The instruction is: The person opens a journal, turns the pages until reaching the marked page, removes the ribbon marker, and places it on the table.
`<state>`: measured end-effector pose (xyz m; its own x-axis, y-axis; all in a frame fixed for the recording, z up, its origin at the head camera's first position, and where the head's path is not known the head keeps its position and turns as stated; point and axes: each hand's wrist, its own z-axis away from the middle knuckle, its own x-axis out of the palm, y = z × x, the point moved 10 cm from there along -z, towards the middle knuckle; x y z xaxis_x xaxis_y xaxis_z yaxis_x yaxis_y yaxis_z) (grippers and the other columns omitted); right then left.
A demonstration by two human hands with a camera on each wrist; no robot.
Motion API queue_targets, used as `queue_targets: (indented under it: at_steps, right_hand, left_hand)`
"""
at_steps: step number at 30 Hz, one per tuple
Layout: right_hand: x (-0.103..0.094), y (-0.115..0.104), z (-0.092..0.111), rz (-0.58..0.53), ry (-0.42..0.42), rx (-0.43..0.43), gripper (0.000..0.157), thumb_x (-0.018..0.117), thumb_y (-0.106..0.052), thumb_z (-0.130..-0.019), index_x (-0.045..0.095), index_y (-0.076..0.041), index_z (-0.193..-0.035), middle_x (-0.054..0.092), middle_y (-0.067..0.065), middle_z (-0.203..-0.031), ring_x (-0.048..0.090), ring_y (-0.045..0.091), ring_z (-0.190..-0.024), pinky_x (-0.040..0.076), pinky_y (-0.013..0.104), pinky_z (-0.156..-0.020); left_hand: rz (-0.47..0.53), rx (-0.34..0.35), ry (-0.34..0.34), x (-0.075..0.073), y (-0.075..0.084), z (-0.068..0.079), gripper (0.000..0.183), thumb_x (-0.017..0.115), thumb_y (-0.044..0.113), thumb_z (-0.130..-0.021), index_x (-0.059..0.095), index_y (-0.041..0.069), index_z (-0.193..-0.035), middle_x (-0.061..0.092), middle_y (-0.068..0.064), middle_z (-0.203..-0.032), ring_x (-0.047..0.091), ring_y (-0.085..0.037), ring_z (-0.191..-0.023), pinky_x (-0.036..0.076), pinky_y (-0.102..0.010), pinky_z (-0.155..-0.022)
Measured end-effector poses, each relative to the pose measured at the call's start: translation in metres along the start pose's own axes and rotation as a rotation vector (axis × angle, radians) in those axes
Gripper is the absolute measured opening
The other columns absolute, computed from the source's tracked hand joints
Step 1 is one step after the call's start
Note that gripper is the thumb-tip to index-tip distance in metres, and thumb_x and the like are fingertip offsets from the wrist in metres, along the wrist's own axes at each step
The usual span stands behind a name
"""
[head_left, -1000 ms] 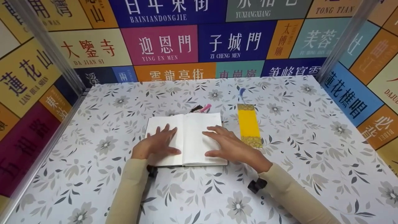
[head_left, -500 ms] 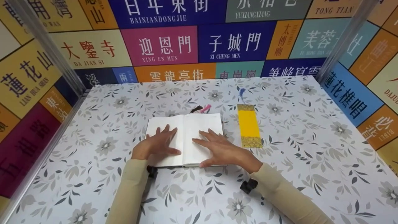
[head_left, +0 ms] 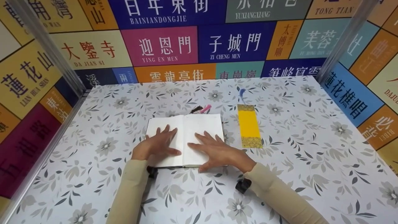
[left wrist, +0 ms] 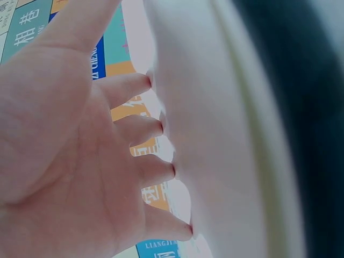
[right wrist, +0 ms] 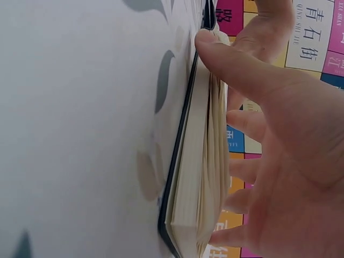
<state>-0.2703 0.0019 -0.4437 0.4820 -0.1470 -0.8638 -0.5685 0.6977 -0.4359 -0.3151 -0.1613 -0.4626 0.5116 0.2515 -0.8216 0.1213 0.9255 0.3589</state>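
A book with white pages and a dark cover lies spread on the table. My left hand rests on its left page, fingers apart. In the left wrist view, the left fingertips meet the page. On the right page lies my right hand, its fingers spread out. Its thumb reaches the near edge of the book; in the right wrist view the thumb touches the edges of the thick page block. Black and pink tassels stick out beyond the book's far edge.
To the right of the book lies a yellow bookmark with gold-patterned ends and a blue tassel. The table has a leaf-and-flower covering. Panels with colourful lettering stand behind it and at both sides.
My right hand has slid left and toward the near edge across the right page, with its thumb now at the book's near edge. The left hand stays in place.
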Motion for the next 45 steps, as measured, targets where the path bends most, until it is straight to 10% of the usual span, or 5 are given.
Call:
queue_targets:
  at_steps: [15, 29, 39, 45]
  right_hand:
    - [-0.002, 0.006, 0.005, 0.023, -0.099, 0.0, 0.084, 0.073, -0.051, -0.087, 0.032, -0.031, -0.158, 0.006, 0.005, -0.17, 0.001, 0.034, -0.158, 0.004, 0.056, -0.128]
    - [-0.007, 0.007, 0.014, -0.029, -0.15, -0.049, 0.057, 0.059, -0.023, -0.1, 0.041, -0.022, -0.154, 0.014, 0.009, -0.169, 0.01, 0.035, -0.157, 0.013, 0.056, -0.127]
    - [-0.03, 0.016, 0.02, -0.068, 0.113, -0.164, 0.039, 0.059, -0.002, -0.095, 0.063, -0.005, -0.134, 0.052, 0.019, -0.149, 0.047, 0.038, -0.141, 0.035, 0.054, -0.119]
    - [-0.036, 0.038, 0.025, -0.133, 0.222, -0.072, 0.048, 0.055, 0.012, -0.089, 0.064, -0.004, -0.133, 0.048, 0.021, -0.151, 0.043, 0.042, -0.141, 0.033, 0.057, -0.119]
  left_hand:
    - [-0.004, -0.016, 0.001, 0.001, 0.0, -0.001, 0.104, 0.07, 0.06, -0.086, 0.011, 0.021, -0.163, -0.006, -0.018, -0.168, -0.006, -0.049, -0.153, 0.002, -0.084, -0.109]
    - [-0.006, -0.012, 0.003, 0.0, 0.0, 0.002, 0.102, 0.068, 0.06, -0.087, 0.012, 0.021, -0.163, -0.004, -0.017, -0.169, -0.004, -0.049, -0.153, 0.003, -0.083, -0.111]
    - [0.019, 0.013, -0.025, 0.001, 0.0, 0.002, 0.104, 0.067, 0.059, -0.087, 0.008, 0.02, -0.163, -0.009, -0.018, -0.168, -0.011, -0.049, -0.152, -0.002, -0.085, -0.108]
    - [0.033, 0.016, -0.038, 0.002, -0.001, 0.002, 0.104, 0.067, 0.059, -0.088, 0.006, 0.02, -0.163, -0.011, -0.018, -0.168, -0.013, -0.049, -0.152, -0.005, -0.086, -0.107]
